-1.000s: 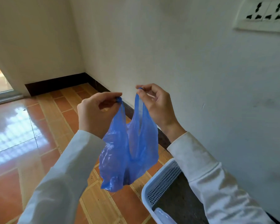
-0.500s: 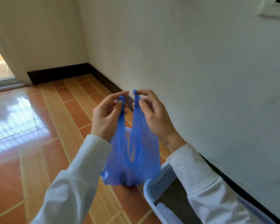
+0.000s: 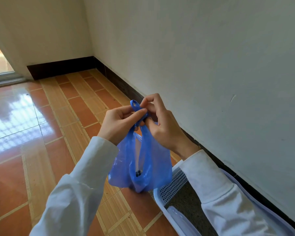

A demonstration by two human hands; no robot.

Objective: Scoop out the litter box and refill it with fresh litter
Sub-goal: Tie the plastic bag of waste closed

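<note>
Blue plastic bag point(image 3: 140, 166) held up above the tiled floor point(image 3: 66, 116), its twisted handles pinched between left hand point(image 3: 119, 124) and right hand point(image 3: 162, 126), fingers of both clamped on the handles, white litter box point(image 3: 174, 183) seen below by the wall's edge, dark litter inside.

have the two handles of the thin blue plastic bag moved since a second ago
Yes. The blue plastic bag's handles were apart; now the left hand and right hand pinch them together, crossed, over the dark skirting board.

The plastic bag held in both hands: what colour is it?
Translucent blue; the bag shows best in the head view.
</note>
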